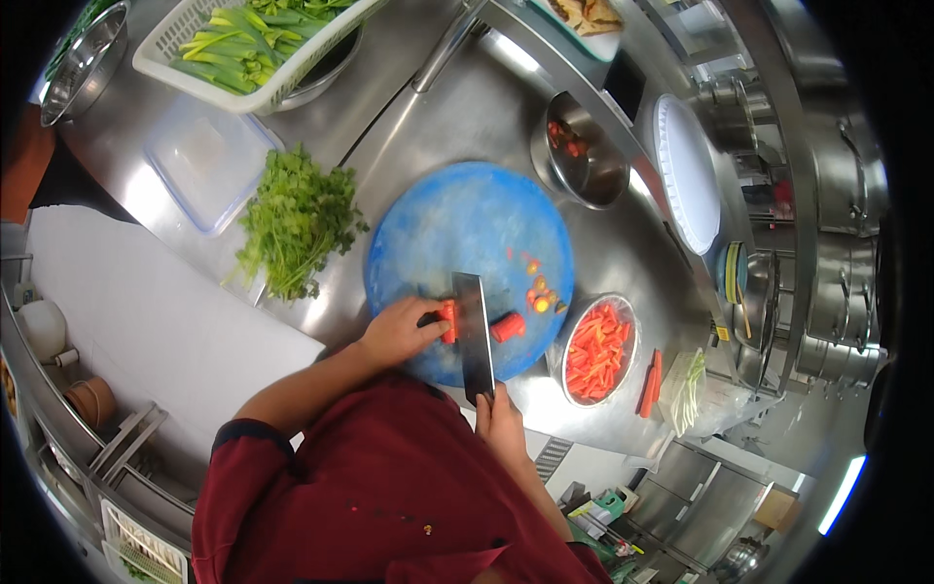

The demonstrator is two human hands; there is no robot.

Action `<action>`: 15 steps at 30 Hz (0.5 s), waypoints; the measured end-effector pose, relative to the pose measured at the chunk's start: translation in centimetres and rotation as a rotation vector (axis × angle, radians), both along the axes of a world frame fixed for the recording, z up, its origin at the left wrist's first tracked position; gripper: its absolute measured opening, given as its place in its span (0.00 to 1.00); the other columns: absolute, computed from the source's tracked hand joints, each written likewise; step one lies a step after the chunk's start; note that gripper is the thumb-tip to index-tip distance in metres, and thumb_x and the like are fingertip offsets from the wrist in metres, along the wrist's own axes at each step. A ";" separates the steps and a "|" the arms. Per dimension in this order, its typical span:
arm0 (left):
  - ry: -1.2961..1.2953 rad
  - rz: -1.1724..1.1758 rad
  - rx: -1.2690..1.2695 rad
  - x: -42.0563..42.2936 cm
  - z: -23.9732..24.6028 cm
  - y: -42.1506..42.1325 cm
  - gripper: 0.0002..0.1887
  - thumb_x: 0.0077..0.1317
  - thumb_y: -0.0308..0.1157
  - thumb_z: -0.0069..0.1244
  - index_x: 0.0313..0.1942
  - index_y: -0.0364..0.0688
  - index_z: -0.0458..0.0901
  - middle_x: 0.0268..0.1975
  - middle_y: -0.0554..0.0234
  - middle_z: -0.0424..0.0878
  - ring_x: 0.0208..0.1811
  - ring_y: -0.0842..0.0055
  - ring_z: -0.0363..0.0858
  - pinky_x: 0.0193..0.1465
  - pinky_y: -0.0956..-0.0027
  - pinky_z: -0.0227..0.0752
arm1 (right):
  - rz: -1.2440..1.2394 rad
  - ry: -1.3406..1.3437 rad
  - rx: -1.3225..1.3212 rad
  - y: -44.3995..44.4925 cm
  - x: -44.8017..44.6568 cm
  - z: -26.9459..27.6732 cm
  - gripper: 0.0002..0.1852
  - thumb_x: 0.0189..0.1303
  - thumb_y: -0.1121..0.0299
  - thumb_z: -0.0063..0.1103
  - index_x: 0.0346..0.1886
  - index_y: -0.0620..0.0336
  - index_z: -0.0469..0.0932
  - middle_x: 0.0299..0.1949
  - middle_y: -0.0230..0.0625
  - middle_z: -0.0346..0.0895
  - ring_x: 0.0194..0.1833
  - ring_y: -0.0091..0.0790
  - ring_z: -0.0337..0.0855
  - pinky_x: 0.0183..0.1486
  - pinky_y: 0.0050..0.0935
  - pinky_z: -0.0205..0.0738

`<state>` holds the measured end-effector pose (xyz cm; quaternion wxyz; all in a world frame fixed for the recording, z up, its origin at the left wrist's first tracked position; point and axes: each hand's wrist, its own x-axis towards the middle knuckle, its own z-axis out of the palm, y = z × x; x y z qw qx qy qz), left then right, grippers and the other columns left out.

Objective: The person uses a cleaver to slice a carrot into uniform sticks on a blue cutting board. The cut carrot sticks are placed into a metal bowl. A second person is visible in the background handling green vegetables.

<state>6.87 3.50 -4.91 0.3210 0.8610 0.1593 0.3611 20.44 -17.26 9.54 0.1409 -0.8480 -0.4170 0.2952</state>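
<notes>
My right hand (502,421) grips a cleaver (476,336), its broad blade lying over the lower part of a round blue cutting board (467,219). Just left of the blade, my left hand (405,328) presses an orange-red carrot piece (449,321) on the board. A thick carrot chunk (508,328) lies right of the cleaver. Small carrot ends and scraps (541,301) are scattered near the board's right edge. Beside the board stands a plastic-lined metal container (598,350) full of cut carrot sticks.
Cilantro (299,219) lies left of the board, near a clear plastic lid (211,168). A steel bowl (584,157) with red scraps stands beyond the board. A white basket (270,95) holds green leafy stalks. Whole carrots (650,383) lie at right. Another person's arm (29,160) shows at far left.
</notes>
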 end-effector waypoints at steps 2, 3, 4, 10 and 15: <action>-0.007 0.007 -0.034 0.0 -0.1 -0.1 0.19 0.59 0.28 0.66 0.52 0.52 0.88 0.55 0.61 0.84 0.47 0.60 0.85 0.47 0.59 0.82 | 0.029 -0.005 -0.004 0.3 -0.3 0.3 0.18 0.75 0.70 0.58 0.64 0.63 0.72 0.45 0.62 0.84 0.42 0.68 0.86 0.42 0.58 0.82; -0.011 0.011 -0.032 0.1 -0.1 -0.1 0.19 0.59 0.29 0.66 0.52 0.52 0.88 0.55 0.62 0.84 0.47 0.61 0.85 0.47 0.60 0.82 | 0.041 -0.015 -0.001 0.6 -0.4 0.6 0.18 0.75 0.71 0.58 0.64 0.62 0.72 0.46 0.61 0.84 0.42 0.68 0.86 0.42 0.58 0.82; -0.014 0.015 -0.030 0.0 -0.2 -0.1 0.19 0.59 0.29 0.66 0.52 0.52 0.88 0.55 0.62 0.84 0.47 0.61 0.85 0.47 0.60 0.82 | 0.045 -0.013 0.011 0.4 -0.4 0.7 0.18 0.75 0.71 0.58 0.65 0.62 0.72 0.47 0.61 0.84 0.42 0.68 0.86 0.42 0.58 0.82; 0.005 0.042 0.028 0.0 -0.1 0.0 0.13 0.61 0.32 0.64 0.47 0.51 0.88 0.54 0.64 0.84 0.45 0.64 0.83 0.47 0.63 0.81 | 0.020 0.013 0.021 0.4 -0.5 1.1 0.18 0.75 0.71 0.58 0.64 0.63 0.72 0.46 0.62 0.84 0.42 0.69 0.86 0.42 0.57 0.81; 0.027 0.053 0.024 0.1 0.2 0.0 0.12 0.60 0.34 0.65 0.44 0.50 0.87 0.53 0.65 0.83 0.45 0.65 0.82 0.48 0.64 0.80 | -0.048 0.055 -0.016 0.8 -0.3 1.6 0.16 0.75 0.71 0.59 0.63 0.62 0.73 0.41 0.63 0.85 0.41 0.68 0.87 0.41 0.57 0.81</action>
